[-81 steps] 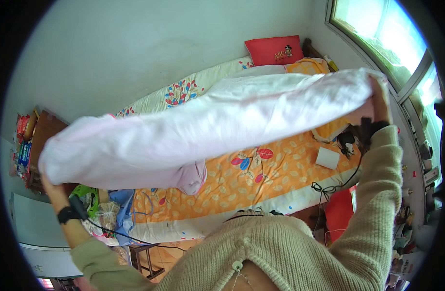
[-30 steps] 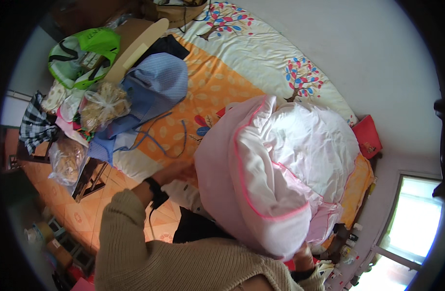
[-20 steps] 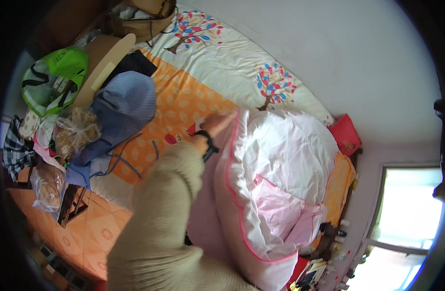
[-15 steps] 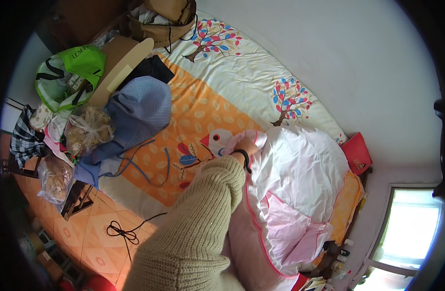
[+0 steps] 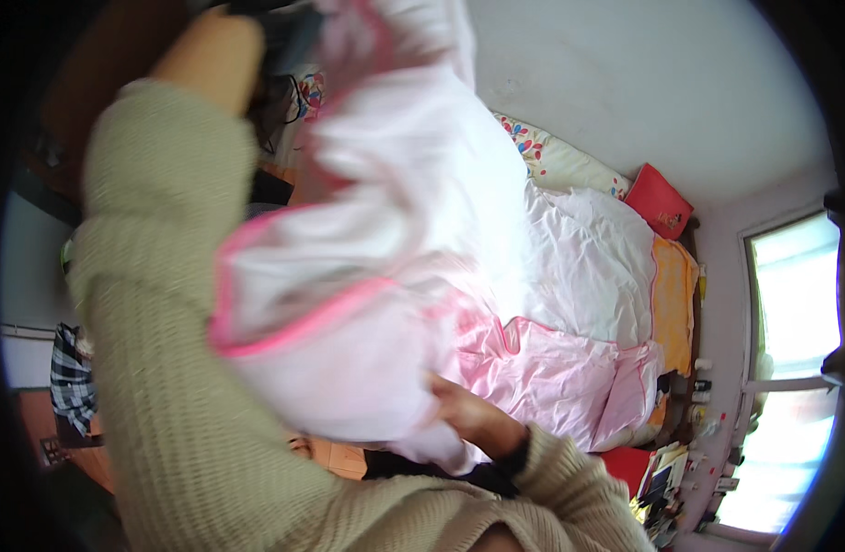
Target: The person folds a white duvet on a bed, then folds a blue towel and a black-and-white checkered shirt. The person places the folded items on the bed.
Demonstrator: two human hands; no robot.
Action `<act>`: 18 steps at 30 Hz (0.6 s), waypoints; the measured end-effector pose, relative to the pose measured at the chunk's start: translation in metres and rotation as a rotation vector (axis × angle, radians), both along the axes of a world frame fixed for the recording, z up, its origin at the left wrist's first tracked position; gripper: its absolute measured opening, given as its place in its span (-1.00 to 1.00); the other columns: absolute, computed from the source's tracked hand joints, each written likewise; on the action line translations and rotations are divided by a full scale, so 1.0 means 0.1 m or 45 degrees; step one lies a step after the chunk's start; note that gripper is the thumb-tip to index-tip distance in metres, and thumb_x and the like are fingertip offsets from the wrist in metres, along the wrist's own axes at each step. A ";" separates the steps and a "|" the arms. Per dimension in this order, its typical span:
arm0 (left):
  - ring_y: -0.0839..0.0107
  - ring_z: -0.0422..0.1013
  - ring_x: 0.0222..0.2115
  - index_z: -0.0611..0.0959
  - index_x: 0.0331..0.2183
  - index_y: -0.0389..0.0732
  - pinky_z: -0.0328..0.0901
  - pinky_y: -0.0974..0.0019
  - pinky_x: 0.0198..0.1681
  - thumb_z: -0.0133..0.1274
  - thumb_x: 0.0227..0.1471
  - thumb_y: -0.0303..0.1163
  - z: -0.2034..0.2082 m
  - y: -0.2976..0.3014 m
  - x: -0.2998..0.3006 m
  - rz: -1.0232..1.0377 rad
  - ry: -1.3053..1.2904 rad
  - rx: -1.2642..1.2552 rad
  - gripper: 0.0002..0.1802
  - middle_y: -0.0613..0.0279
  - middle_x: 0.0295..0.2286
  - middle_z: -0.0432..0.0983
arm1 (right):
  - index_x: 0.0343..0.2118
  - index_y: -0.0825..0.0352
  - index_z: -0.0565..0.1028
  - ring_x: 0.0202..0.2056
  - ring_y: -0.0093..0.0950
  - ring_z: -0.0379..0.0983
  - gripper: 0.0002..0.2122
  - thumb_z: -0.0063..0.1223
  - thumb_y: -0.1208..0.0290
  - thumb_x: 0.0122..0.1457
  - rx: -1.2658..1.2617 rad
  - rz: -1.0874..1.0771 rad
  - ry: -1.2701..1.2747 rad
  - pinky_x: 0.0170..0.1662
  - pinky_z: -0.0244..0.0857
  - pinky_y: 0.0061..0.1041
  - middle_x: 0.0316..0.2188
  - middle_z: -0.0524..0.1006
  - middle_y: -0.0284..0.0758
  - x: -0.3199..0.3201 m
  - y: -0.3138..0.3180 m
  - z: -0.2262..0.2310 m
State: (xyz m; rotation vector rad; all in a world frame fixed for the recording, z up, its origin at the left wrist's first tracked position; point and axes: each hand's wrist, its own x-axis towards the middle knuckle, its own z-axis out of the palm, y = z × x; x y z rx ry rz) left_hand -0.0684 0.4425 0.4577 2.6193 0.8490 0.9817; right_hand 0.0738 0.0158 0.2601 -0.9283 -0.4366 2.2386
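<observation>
A pink-and-white quilt (image 5: 496, 221) with bright pink piping rises in a blurred fold from the bed toward the top of the view. My right hand (image 5: 473, 414), with a dark band at the wrist, is closed on the quilt's near side, low in the middle. My left arm reaches up along the left side, and the bare skin of my left hand and wrist (image 5: 215, 55) blurs at the upper edge beside the raised cloth. The fingers of that hand do not show. Part of the quilt lies over the bed's right end.
A red flat case (image 5: 660, 201) leans at the wall by the bed's far right corner, near an orange cloth (image 5: 675, 294). Bottles and books (image 5: 666, 465) crowd the lower right, below a bright window (image 5: 790, 299). A checked cloth (image 5: 73, 377) hangs at the left.
The quilt has gone from lying on the bed to being lifted up and leftward, hiding most of the orange sheet and piled things. My left arm has come into view, raised.
</observation>
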 end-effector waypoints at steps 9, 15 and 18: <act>0.53 0.43 -0.23 0.51 -0.02 -0.14 0.32 0.42 -0.18 0.05 0.09 -0.28 -1.47 -0.52 -2.37 0.382 -0.563 -0.817 -0.60 0.37 -0.14 0.52 | 0.30 0.25 0.04 0.15 -0.33 0.23 -0.28 0.07 0.53 0.05 0.923 0.680 -0.154 0.15 0.14 -0.35 0.17 0.28 -0.17 -1.70 0.24 -1.66; 0.44 0.44 -0.29 0.57 -0.15 -0.25 0.33 0.41 -0.22 0.07 0.00 -0.47 -3.43 -2.51 -2.93 0.519 -0.029 -1.080 -0.70 0.27 -0.29 0.53 | 0.15 0.23 0.31 0.10 -0.16 0.29 -0.49 0.00 0.47 0.07 1.101 0.993 -0.933 0.12 0.19 -0.25 0.06 0.41 -0.12 -1.02 -0.50 -2.10; 0.21 0.45 -0.19 0.55 -0.13 -0.27 0.31 0.26 -0.10 0.14 -0.07 -0.38 -4.32 -3.22 -3.03 0.385 0.043 -0.916 -0.60 0.04 -0.21 0.52 | 0.04 0.32 0.41 0.06 -0.16 0.33 -0.61 -0.03 0.45 0.10 0.811 0.989 -1.371 0.12 0.20 -0.27 0.04 0.43 -0.12 -0.30 -0.75 -2.28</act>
